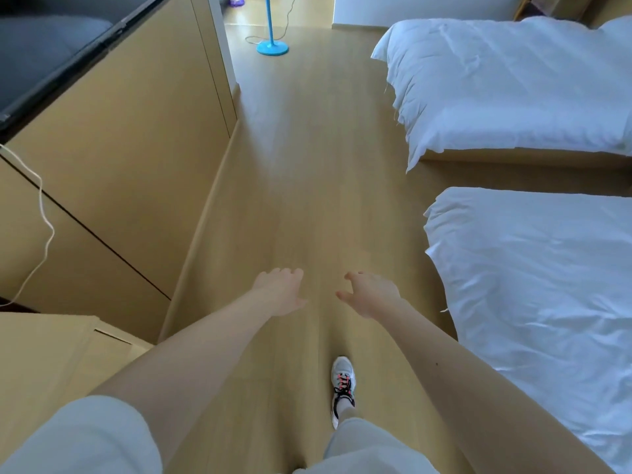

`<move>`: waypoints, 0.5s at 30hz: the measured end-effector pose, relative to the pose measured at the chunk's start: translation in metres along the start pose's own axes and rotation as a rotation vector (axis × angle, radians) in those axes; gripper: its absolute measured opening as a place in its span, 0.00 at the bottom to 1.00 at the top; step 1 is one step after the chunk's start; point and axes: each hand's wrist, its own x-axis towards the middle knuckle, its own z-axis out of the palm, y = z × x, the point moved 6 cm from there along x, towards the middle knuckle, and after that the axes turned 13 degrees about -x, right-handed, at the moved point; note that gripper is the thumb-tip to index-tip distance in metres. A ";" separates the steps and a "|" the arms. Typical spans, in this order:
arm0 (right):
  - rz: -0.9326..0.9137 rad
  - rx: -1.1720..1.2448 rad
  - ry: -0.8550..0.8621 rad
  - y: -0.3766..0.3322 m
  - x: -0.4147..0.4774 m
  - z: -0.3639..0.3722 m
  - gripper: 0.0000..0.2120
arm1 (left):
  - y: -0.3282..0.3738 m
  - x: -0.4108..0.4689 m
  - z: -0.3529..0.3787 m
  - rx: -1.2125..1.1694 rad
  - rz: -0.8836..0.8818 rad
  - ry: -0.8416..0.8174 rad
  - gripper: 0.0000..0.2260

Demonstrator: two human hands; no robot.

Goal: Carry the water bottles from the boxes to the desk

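Smooth wood floor point(307, 165), rumpled white beds point(513, 83); left hand point(280, 292) and right hand point(371, 295) reached forward, fingers loose, holding nothing.

Two white beds point(513, 90), wooden floor point(307, 165)

Dark screen point(51, 53) cut by top and left edges; far bed point(506, 87) and near bed point(533, 268) run off right edge; blue fan point(272, 46) shows base and lower pole only; white cable point(42, 213) exits left edge; shoe point(343, 378) heel hidden behind trouser leg point(359, 443); left hand point(280, 292) and right hand point(371, 295) motion-blurred, finger detail unclear; purple thing point(236, 0) at top edge too small to tell
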 end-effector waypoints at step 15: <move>-0.062 0.126 0.101 0.109 0.150 -0.099 0.25 | 0.073 0.153 -0.119 -0.027 -0.069 0.002 0.26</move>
